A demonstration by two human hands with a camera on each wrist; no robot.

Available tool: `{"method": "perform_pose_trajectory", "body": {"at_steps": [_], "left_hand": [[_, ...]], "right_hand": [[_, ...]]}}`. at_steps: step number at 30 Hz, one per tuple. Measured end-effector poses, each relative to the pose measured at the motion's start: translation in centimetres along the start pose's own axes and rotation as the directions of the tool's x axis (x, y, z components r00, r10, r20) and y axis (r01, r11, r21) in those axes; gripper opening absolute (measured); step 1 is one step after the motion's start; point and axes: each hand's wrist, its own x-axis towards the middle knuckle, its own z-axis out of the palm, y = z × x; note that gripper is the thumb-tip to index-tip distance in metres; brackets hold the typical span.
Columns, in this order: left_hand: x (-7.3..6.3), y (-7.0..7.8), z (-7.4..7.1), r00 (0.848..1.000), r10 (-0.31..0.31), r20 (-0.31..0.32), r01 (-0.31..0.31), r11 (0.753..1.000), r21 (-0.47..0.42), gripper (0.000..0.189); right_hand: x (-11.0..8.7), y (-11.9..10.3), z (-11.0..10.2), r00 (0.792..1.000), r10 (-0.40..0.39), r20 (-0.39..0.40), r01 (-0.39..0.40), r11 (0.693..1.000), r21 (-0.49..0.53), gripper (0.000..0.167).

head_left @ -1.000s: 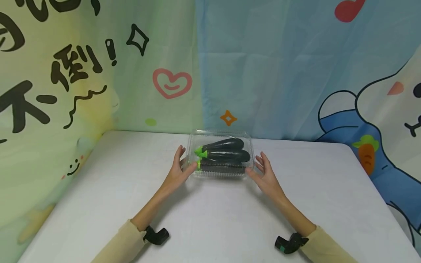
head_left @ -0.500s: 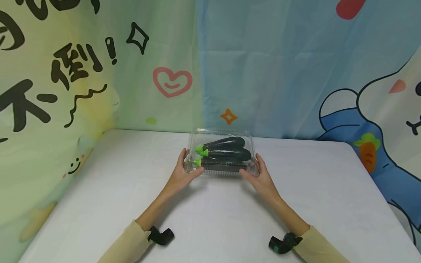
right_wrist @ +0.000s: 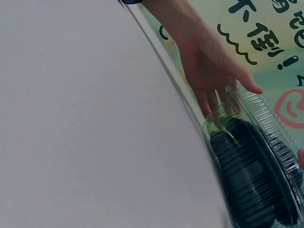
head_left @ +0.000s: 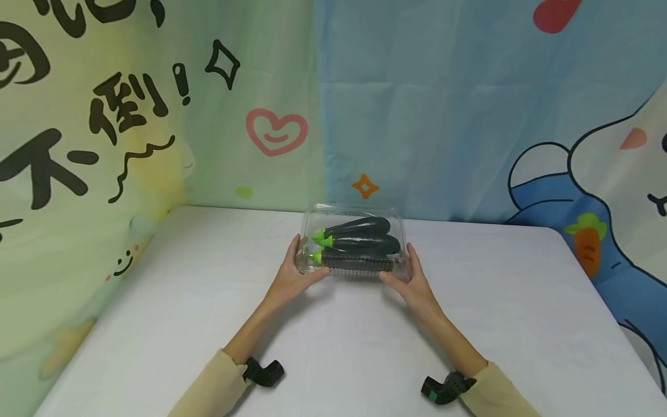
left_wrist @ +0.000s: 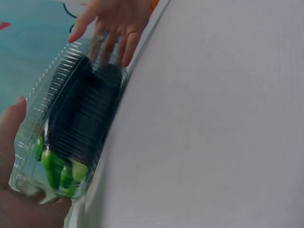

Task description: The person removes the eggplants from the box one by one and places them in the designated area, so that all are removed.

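A clear plastic clamshell box with ridged sides is at the far part of the table in the head view. Inside it lie 3 dark eggplants with bright green stem ends pointing left. My left hand holds the box's left end, thumb at the front and fingers around the side. At the opposite end my right hand grips it the same way. The left wrist view shows the right hand's fingers reaching under the box; in the right wrist view the left hand's fingers do likewise.
A white-covered table runs up to a printed cloth backdrop just behind the box. More cloth hangs along the left side. Each wrist bears a small black camera near the beige sleeve.
One second ago both hands stood spread at the box's ends. They have closed inward onto it, thumbs now at its front. The box itself has hardly shifted.
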Motion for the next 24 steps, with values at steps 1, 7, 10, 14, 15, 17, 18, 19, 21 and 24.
{"method": "perform_pose_trajectory", "body": {"at_steps": [1, 7, 10, 14, 15, 17, 18, 19, 21, 24], "left_hand": [[-0.07, -0.08, -0.03, 1.0, -0.002, -0.006, 0.002, 1.0, -0.005, 0.109], [-0.22, -0.59, -0.05, 1.0, 0.007, -0.017, -0.007, 1.0, -0.002, 0.111], [-0.16, -0.76, 0.11, 1.0, 0.02, -0.021, -0.02, 1.0, 0.01, 0.114], [-0.11, -0.88, 0.22, 0.999, 0.028, -0.045, -0.027, 0.999, 0.032, 0.114], [-0.11, -0.89, 0.21, 0.998, 0.03, -0.05, -0.029, 0.999, 0.033, 0.114], [-0.13, -0.89, 0.18, 0.998, 0.03, -0.055, -0.028, 0.999, 0.037, 0.114], [-0.16, -0.88, 0.17, 0.998, 0.03, -0.056, -0.028, 0.999, 0.042, 0.114], [-0.19, -0.86, 0.14, 0.998, 0.034, -0.054, -0.031, 0.998, 0.048, 0.114], [-0.18, -0.84, 0.15, 0.998, 0.038, -0.05, -0.035, 0.998, 0.054, 0.114], [-0.18, -0.75, 0.22, 0.998, 0.043, -0.044, -0.04, 0.996, 0.075, 0.115]], "right_hand": [[0.01, 0.07, 0.04, 1.0, -0.003, 0.006, 0.003, 1.0, 0.006, 0.1], [0.07, 0.36, 0.2, 1.0, -0.001, 0.01, 0.002, 1.0, -0.011, 0.105], [0.01, 0.44, 0.3, 1.0, 0.0, 0.006, 0.001, 1.0, -0.025, 0.105], [0.0, 0.62, 0.38, 1.0, -0.014, 0.002, 0.014, 0.998, -0.054, 0.106], [0.01, 0.66, 0.4, 1.0, -0.02, 0.003, 0.02, 0.997, -0.068, 0.107], [0.03, 0.75, 0.41, 0.999, -0.041, 0.003, 0.041, 0.995, -0.09, 0.107], [0.03, 0.78, 0.42, 0.999, -0.052, 0.003, 0.052, 0.994, -0.101, 0.107], [0.03, 0.79, 0.42, 0.998, -0.061, 0.001, 0.061, 0.992, -0.109, 0.106], [-0.02, 0.8, 0.4, 0.997, -0.079, -0.003, 0.078, 0.989, -0.124, 0.105], [-0.08, 0.82, 0.33, 0.995, -0.101, -0.011, 0.098, 0.984, -0.148, 0.103]]}}
